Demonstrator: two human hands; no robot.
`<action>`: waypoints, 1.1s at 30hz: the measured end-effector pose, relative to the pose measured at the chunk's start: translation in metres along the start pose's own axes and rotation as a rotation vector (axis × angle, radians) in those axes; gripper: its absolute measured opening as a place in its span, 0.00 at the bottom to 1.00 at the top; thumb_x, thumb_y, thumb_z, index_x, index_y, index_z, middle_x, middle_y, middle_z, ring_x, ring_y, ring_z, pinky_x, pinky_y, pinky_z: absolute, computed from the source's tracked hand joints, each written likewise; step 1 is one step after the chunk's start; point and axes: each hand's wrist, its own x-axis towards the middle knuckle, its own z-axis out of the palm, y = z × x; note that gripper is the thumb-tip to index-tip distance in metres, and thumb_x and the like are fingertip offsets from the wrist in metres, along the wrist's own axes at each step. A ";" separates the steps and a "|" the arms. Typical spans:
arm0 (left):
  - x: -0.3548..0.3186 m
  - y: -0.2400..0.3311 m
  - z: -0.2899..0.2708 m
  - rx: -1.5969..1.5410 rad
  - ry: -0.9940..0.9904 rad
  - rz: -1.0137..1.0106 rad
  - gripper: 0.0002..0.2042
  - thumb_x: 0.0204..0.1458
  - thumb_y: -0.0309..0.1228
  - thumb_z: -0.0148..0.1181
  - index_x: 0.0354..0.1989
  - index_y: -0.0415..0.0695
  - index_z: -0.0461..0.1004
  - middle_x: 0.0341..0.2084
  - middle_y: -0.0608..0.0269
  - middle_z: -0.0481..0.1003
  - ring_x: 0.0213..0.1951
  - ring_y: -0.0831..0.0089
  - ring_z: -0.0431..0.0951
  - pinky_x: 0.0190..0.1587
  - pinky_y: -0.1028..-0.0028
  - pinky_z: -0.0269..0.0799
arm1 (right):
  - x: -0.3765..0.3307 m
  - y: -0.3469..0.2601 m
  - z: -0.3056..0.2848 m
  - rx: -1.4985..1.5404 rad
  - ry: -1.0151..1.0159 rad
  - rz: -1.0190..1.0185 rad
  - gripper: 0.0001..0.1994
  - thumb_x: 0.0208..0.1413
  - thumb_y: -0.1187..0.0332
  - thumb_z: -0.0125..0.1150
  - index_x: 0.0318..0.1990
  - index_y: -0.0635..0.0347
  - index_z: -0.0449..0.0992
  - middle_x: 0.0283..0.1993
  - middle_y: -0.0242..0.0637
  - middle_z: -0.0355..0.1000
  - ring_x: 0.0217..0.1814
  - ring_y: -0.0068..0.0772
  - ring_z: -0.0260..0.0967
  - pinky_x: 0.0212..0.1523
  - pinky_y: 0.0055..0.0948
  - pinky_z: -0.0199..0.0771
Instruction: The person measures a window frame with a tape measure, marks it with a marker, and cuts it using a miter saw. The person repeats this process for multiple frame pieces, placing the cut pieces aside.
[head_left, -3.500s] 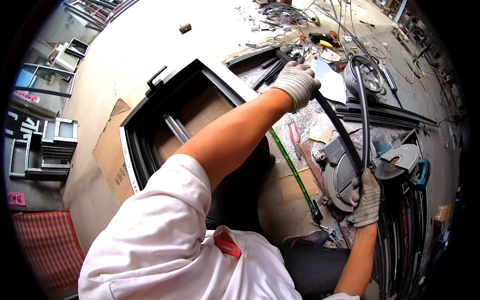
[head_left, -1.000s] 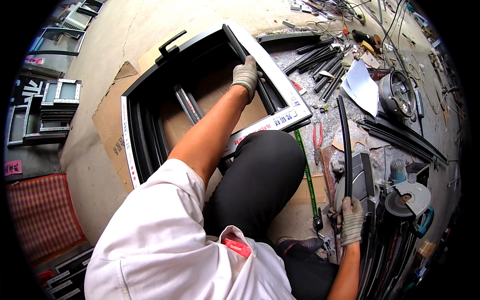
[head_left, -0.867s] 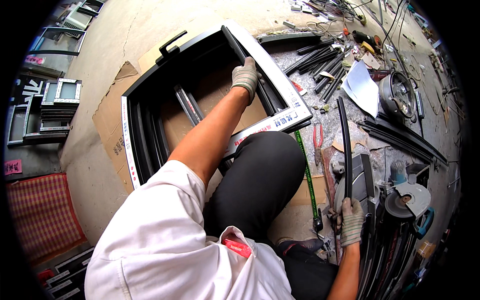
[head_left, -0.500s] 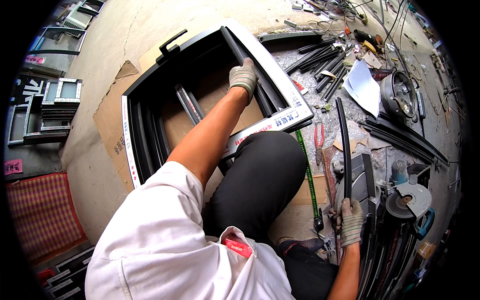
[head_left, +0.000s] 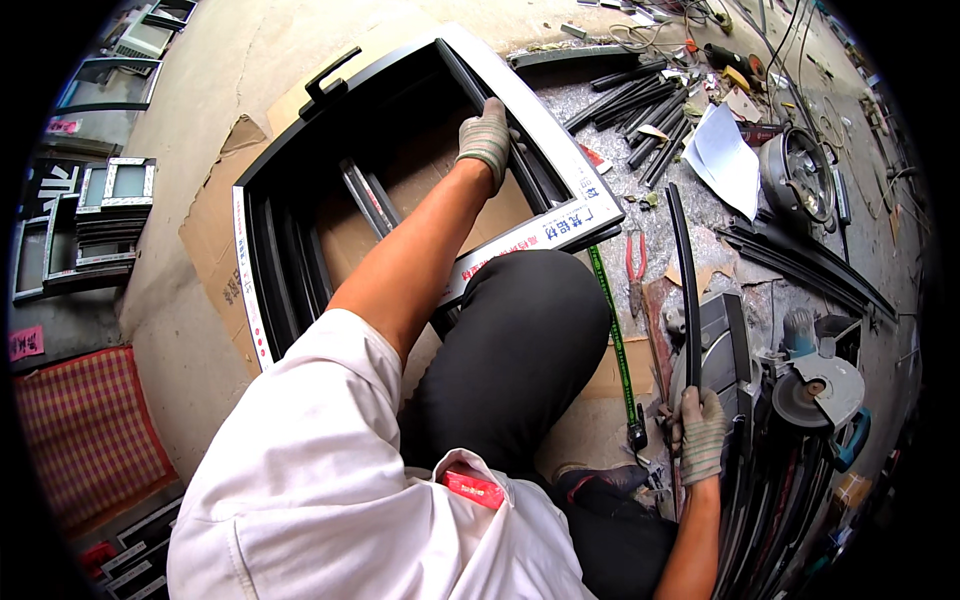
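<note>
A black and white window frame (head_left: pixel 590 165) lies tilted in front of me, partly against my raised knee. My left hand (head_left: pixel 486 145), in a striped knit glove, is closed on the black inner bar along the frame's right side; its fingertips are hidden. Off to the right, my right hand (head_left: pixel 703 435), gloved the same way, grips the lower part of a long black strip (head_left: pixel 686 280). The strip stands nearly upright in the picture, bending slightly, apart from the frame. A black handle (head_left: pixel 322 88) juts from the frame's far left side.
Red-handled pliers (head_left: pixel 636 262) and a green tape measure (head_left: pixel 612 340) lie right of my knee. Beyond are a pile of short black bars (head_left: pixel 628 108), white paper (head_left: pixel 722 160) and a metal drum-like part (head_left: pixel 798 178). A circular-bladed saw (head_left: pixel 815 395) stands at right. Cardboard (head_left: pixel 215 215) lies under the frame.
The whole scene has shifted slightly left and up in the picture. Both hands keep their grips, and the strip's tip leans a little further left.
</note>
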 end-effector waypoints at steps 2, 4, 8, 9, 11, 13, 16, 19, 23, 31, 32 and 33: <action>0.000 -0.001 0.001 -0.036 0.017 0.016 0.19 0.63 0.45 0.52 0.31 0.39 0.74 0.19 0.60 0.73 0.17 0.68 0.73 0.23 0.70 0.75 | 0.001 0.001 0.000 -0.002 -0.001 0.011 0.15 0.66 0.58 0.59 0.42 0.63 0.68 0.24 0.29 0.67 0.13 0.16 0.58 0.10 0.20 0.55; 0.003 0.000 -0.002 -0.063 0.022 0.014 0.19 0.64 0.45 0.51 0.31 0.39 0.74 0.19 0.60 0.72 0.18 0.68 0.73 0.22 0.69 0.75 | 0.002 0.001 0.002 -0.004 -0.010 0.005 0.15 0.66 0.58 0.59 0.42 0.63 0.68 0.24 0.29 0.67 0.13 0.16 0.58 0.10 0.20 0.55; 0.003 0.000 0.000 -0.087 0.003 0.005 0.19 0.64 0.43 0.52 0.32 0.38 0.74 0.22 0.59 0.73 0.20 0.69 0.73 0.22 0.69 0.76 | 0.003 0.008 -0.001 -0.003 -0.018 -0.001 0.16 0.66 0.58 0.60 0.43 0.63 0.68 0.24 0.28 0.66 0.13 0.16 0.58 0.11 0.20 0.55; 0.002 0.001 0.001 -0.077 0.009 0.016 0.18 0.64 0.43 0.52 0.33 0.38 0.74 0.23 0.59 0.73 0.20 0.69 0.74 0.23 0.69 0.76 | 0.003 0.009 -0.001 -0.012 -0.017 -0.003 0.16 0.66 0.58 0.60 0.44 0.63 0.69 0.24 0.28 0.66 0.13 0.15 0.58 0.11 0.20 0.55; 0.003 0.001 0.004 -0.053 0.017 0.036 0.18 0.63 0.42 0.53 0.34 0.37 0.75 0.24 0.58 0.74 0.21 0.69 0.74 0.23 0.69 0.76 | 0.002 0.009 0.001 -0.027 -0.011 -0.002 0.16 0.66 0.58 0.60 0.45 0.64 0.70 0.24 0.28 0.67 0.13 0.15 0.58 0.11 0.20 0.55; 0.004 -0.005 0.004 -0.025 -0.019 0.097 0.18 0.63 0.41 0.52 0.37 0.35 0.76 0.26 0.58 0.75 0.23 0.70 0.76 0.26 0.70 0.76 | 0.000 0.007 0.006 -0.111 0.018 -0.005 0.17 0.66 0.58 0.61 0.46 0.65 0.72 0.24 0.29 0.68 0.15 0.14 0.58 0.13 0.21 0.56; 0.005 -0.006 -0.009 0.003 -0.071 0.114 0.19 0.65 0.43 0.53 0.39 0.36 0.76 0.26 0.59 0.76 0.25 0.70 0.77 0.29 0.71 0.77 | 0.009 0.015 0.006 -0.313 0.079 -0.126 0.18 0.64 0.58 0.63 0.46 0.69 0.74 0.25 0.34 0.71 0.22 0.20 0.65 0.22 0.27 0.65; 0.009 -0.008 -0.003 0.009 -0.019 0.130 0.21 0.62 0.44 0.52 0.36 0.34 0.76 0.20 0.57 0.76 0.21 0.68 0.76 0.28 0.68 0.75 | 0.023 0.033 0.004 -0.502 0.159 -0.237 0.21 0.59 0.58 0.67 0.46 0.71 0.76 0.31 0.49 0.77 0.34 0.35 0.75 0.38 0.37 0.74; 0.012 -0.003 -0.001 0.066 -0.006 0.055 0.18 0.66 0.43 0.54 0.43 0.37 0.74 0.29 0.60 0.76 0.26 0.71 0.77 0.32 0.71 0.79 | 0.040 0.054 -0.001 -0.647 0.196 -0.242 0.20 0.58 0.57 0.67 0.45 0.70 0.77 0.34 0.53 0.79 0.35 0.40 0.77 0.43 0.37 0.76; 0.011 -0.005 -0.002 0.051 -0.023 0.013 0.20 0.66 0.46 0.54 0.43 0.37 0.74 0.28 0.59 0.76 0.25 0.69 0.77 0.31 0.70 0.79 | 0.083 0.123 0.036 -0.261 0.220 -0.115 0.21 0.59 0.57 0.67 0.47 0.70 0.77 0.33 0.42 0.77 0.31 0.30 0.72 0.36 0.31 0.72; 0.014 -0.006 -0.004 0.047 -0.018 0.029 0.19 0.66 0.46 0.54 0.42 0.38 0.74 0.27 0.59 0.76 0.25 0.69 0.77 0.31 0.70 0.79 | 0.085 0.127 0.042 -0.318 0.224 -0.135 0.21 0.61 0.56 0.66 0.47 0.69 0.77 0.29 0.37 0.74 0.26 0.24 0.68 0.29 0.28 0.68; 0.014 -0.007 -0.002 0.033 -0.024 0.041 0.19 0.66 0.46 0.54 0.41 0.38 0.73 0.26 0.59 0.75 0.25 0.69 0.77 0.30 0.70 0.79 | 0.092 0.145 0.042 -0.363 0.258 -0.204 0.22 0.61 0.55 0.66 0.47 0.69 0.77 0.30 0.39 0.75 0.28 0.27 0.70 0.31 0.29 0.70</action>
